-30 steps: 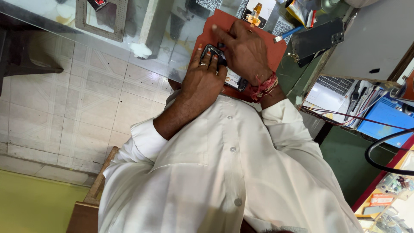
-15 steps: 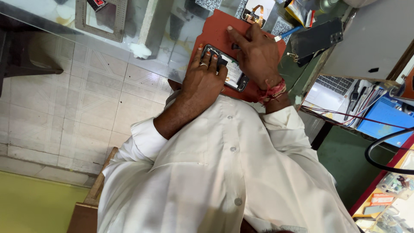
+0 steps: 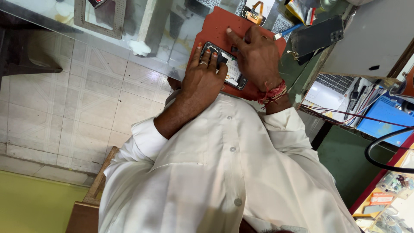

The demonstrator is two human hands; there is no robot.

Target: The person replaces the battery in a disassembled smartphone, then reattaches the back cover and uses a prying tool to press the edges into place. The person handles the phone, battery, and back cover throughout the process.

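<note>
The wearer's white shirt (image 3: 224, 181) fills the near view. Beyond it, the left hand (image 3: 205, 80) presses flat on an opened phone (image 3: 224, 64), fingers spread over its near end, pinning it to the red mat (image 3: 215, 26) on the tabletop (image 3: 172, 30). The right hand (image 3: 256, 56) rests just beside it, forefinger extended onto the mat, grasping nothing. Judged step: steadying the phone for internal work; the next move calls for fine fingertip control. A dark phone (image 3: 317, 36) lies farther off

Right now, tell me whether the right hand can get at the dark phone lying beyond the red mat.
Probably yes: the right hand rests on the red mat, and nothing visible stands between it and the dark phone.
</note>
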